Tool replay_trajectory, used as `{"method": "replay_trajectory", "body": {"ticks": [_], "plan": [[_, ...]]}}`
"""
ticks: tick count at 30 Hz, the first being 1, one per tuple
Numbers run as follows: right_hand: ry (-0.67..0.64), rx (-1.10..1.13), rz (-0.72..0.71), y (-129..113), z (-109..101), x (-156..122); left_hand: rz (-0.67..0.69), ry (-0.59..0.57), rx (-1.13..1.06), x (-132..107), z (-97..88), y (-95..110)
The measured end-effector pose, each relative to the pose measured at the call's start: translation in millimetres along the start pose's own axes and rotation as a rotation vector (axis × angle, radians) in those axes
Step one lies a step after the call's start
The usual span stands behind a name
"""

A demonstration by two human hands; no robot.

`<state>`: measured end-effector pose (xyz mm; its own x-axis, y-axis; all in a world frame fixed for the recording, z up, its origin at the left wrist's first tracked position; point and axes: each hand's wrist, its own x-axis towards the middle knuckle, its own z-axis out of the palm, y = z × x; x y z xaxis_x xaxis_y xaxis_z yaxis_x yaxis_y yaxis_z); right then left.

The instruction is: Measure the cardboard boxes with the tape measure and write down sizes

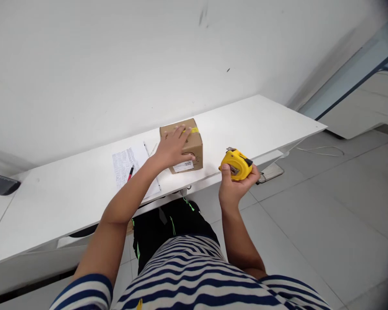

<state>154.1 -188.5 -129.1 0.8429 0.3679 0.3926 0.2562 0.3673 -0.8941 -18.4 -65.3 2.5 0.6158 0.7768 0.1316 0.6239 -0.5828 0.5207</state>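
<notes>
A brown cardboard box (197,151) with yellow tape and a white label stands on the white table. My left hand (173,148) rests on the top and near side of the box, its fingers spread. In my right hand (234,185) is a yellow tape measure (237,163), held up in front of the table's front edge, to the right of the box. The tape's metal end hook shows at its upper left; the blade looks drawn in.
Left of the box lie printed sheets of paper (121,165) with a red and black pen (130,173) on them. A dark object (1,184) sits at the table's far left. Behind the table (67,189) rises a white wall (116,64). Tiled floor (310,215) shows at right.
</notes>
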Motion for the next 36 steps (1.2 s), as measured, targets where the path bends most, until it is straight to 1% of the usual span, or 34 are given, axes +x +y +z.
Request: {"method": "replay_trajectory", "body": {"ticks": [1, 3, 4, 5, 6, 7, 8, 10, 11, 12, 14, 16, 18, 21, 23, 25, 27, 30, 32, 35, 36], "plan": [[-0.005, 0.023, 0.076, 2, -3, 4, -0.014, 0.034, -0.007, -10, -3.4, -13], [0.009, 0.073, 0.211, 8, -8, 12, -0.063, 0.180, -0.107, -37, -4.0, -37], [0.027, 0.096, 0.253, 12, -10, 16, -0.109, 0.279, -0.209, -52, 0.8, -47], [0.053, 0.113, 0.270, 16, -11, 20, -0.170, 0.403, -0.350, -66, 9.2, -54], [0.075, 0.127, 0.268, 19, -11, 24, -0.231, 0.485, -0.480, -77, 21.1, -59], [0.091, 0.141, 0.251, 22, -11, 28, -0.273, 0.502, -0.564, -87, 35.5, -62], [0.101, 0.154, 0.227, 23, -9, 31, -0.279, 0.490, -0.611, -93, 50.9, -61], [0.102, 0.167, 0.167, 22, -7, 37, -0.228, 0.471, -0.621, -99, 79.6, -54], [0.081, 0.164, 0.132, 19, -5, 41, -0.206, 0.454, -0.614, -99, 90.7, -49], [0.040, 0.154, 0.095, 15, -3, 45, -0.197, 0.438, -0.607, -99, 98.6, -44], [-0.099, 0.122, 0.011, 6, 2, 56, -0.224, 0.410, -0.592, -99, 105.1, -37], [-0.286, 0.108, -0.077, -5, 11, 71, -0.253, 0.406, -0.559, -99, 101.6, -33], [-0.478, 0.104, -0.168, -15, 24, 86, -0.224, 0.439, -0.519, -98, 91.4, -31], [-0.757, 0.103, -0.318, -31, 49, 101, -0.164, 0.539, -0.560, -90, 68.2, -21], [-0.911, 0.113, -0.443, -44, 62, 102, -0.203, 0.589, -0.646, -82, 49.5, -10], [-1.005, 0.112, -0.590, -56, 71, 98, -0.249, 0.571, -0.721, -75, 30.5, 2], [-1.025, 0.110, -0.742, -67, 74, 93, -0.226, 0.490, -0.764, -72, 13.8, 11], [-0.969, 0.124, -0.907, -78, 73, 88, -0.121, 0.368, -0.824, -71, -3.0, 19], [-0.939, 0.128, -0.944, -79, 70, 87, -0.075, 0.314, -0.882, -71, -8.8, 21], [-0.915, 0.120, -0.937, -74, 63, 91, -0.048, 0.225, -0.966, -71, -14.2, 22], [-0.901, 0.109, -0.933, -71, 59, 94, -0.052, 0.215, -0.989, -70, -16.1, 20]]}}
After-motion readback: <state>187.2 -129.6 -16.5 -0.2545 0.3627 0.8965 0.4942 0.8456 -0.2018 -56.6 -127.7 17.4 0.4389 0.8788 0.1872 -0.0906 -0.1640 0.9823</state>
